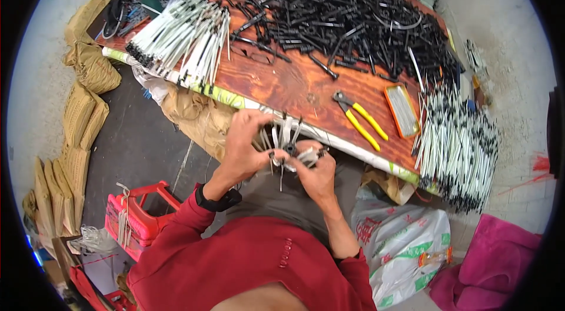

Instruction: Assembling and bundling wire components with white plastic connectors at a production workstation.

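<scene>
A spoked piece (289, 150), with pale ribs spread around a dark hub, is held over the lap, just off the near edge of the desk (288, 84). Its lower right side is gripped by the right hand (318, 177), with the fingers closed narrow. The left hand (242, 149) is curved wide around the other side, its thumb at the ribs; because of blur, whether a rib is pinched there cannot be told.

The piece could be twisted or dropped if the right grip is loosened, since no support from the desk is given. Ribs could be bent or crossed if they are pressed unevenly by the left fingers, and their tips could be caught on the desk's edge close by.

On the desk, pale rods (182, 37) are heaped at the left and more rods (458, 149) at the right, some hanging past the edge. Black parts (359, 20) are piled between them. Yellow-handled pliers (365, 124) are laid near the edge, beside an orange tray (386, 99). Below, legroom is narrowed by brown paper (191, 114) and a plastic bag (391, 240).
</scene>
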`<state>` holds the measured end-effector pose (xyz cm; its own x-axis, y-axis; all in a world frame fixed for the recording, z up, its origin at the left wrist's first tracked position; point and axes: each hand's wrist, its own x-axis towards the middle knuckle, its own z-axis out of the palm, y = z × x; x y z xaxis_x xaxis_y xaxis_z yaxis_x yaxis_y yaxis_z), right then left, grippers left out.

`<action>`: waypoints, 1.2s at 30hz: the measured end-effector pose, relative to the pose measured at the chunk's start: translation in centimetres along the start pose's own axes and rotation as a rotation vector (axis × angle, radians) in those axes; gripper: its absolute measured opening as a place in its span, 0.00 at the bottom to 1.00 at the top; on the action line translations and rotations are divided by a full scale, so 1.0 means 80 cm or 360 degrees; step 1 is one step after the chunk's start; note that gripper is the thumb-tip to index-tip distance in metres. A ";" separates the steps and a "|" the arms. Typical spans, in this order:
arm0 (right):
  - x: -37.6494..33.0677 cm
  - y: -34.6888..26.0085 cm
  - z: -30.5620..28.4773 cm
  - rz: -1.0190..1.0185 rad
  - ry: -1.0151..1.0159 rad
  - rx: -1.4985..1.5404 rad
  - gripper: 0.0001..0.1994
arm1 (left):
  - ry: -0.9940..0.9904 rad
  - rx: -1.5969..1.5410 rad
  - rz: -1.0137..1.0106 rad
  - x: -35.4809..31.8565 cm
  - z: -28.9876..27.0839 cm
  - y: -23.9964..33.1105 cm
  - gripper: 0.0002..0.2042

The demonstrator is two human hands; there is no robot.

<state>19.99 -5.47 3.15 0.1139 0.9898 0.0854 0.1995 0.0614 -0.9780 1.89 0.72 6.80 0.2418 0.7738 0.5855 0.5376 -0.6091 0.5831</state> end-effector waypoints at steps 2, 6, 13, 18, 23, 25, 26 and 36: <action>0.007 -0.004 0.007 -0.0127 0.0108 0.0009 0.11 | -0.0005 -0.0126 -0.0197 -0.015 0.005 0.005 0.19; 0.004 0.004 0.010 -0.0333 0.0204 -0.0041 0.11 | 0.0006 -0.0359 -0.0515 -0.036 0.014 -0.001 0.18; -0.004 0.007 0.010 -0.0324 0.0216 -0.0009 0.10 | -0.0163 -0.0444 -0.0415 -0.036 0.010 -0.004 0.16; -0.004 0.009 0.009 -0.0328 0.0221 -0.0029 0.10 | -0.0234 -0.0472 -0.0336 -0.037 0.009 -0.015 0.11; 0.001 0.007 0.010 -0.0370 0.0309 -0.0104 0.10 | -0.0311 -0.0559 -0.0248 -0.028 0.001 -0.012 0.05; 0.001 0.007 0.012 -0.0368 0.0318 -0.0108 0.10 | -0.0346 -0.0532 -0.0198 -0.027 -0.003 -0.011 0.06; 0.000 0.008 0.013 -0.0366 0.0329 -0.0112 0.10 | -0.0357 -0.0632 -0.0262 -0.027 -0.005 -0.009 0.08; -0.001 0.016 0.011 -0.0391 0.0383 -0.0248 0.12 | -0.0718 -0.0920 0.0001 -0.019 -0.014 -0.019 0.10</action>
<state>19.39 -5.37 1.73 0.2660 0.8883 0.3743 0.3928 0.2547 -0.8836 -0.19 0.23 5.67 0.6182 0.6939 0.3694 0.0555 -0.5073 0.8600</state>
